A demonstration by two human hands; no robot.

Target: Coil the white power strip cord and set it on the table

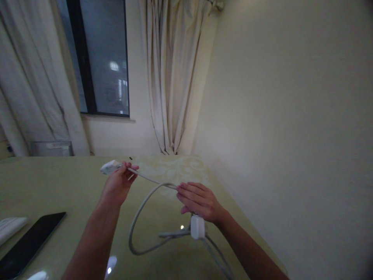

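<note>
Spanning both hands: one white cable (145,176), with its long axis running from upper left to lower right across the view.

Left hand (119,182): raised off the table (72,182), with the fingers closed on the cable just behind its white plug head (108,167). The plug head juts out beyond the fingertips, to the left and away from the body.

Right hand (201,202): lower and nearer the body, palm down, with the fingers stretched straight and held together over the cable. The thumb is hidden, so it cannot be told whether the cable is pinched or merely covered.

Between the hands: a short, nearly straight run of cable is held clear of the table. A slack loop drops from under the right fingers, swings out toward the left forearm and returns to a white adaptor block (197,226) just beneath the right wrist. Further strands trail from the block toward the body.

Nearness: the plug end belongs to the left hand; the block and the loop lie closer to the right.

Edges: the table's edge runs close along the outside of the right hand, with a bare wall (291,136) beyond it.

Open room: bare tabletop lies ahead of and to the left of the left hand. A black phone (32,241) and a pale flat object (10,227) lie well apart, beyond the left forearm.
</note>
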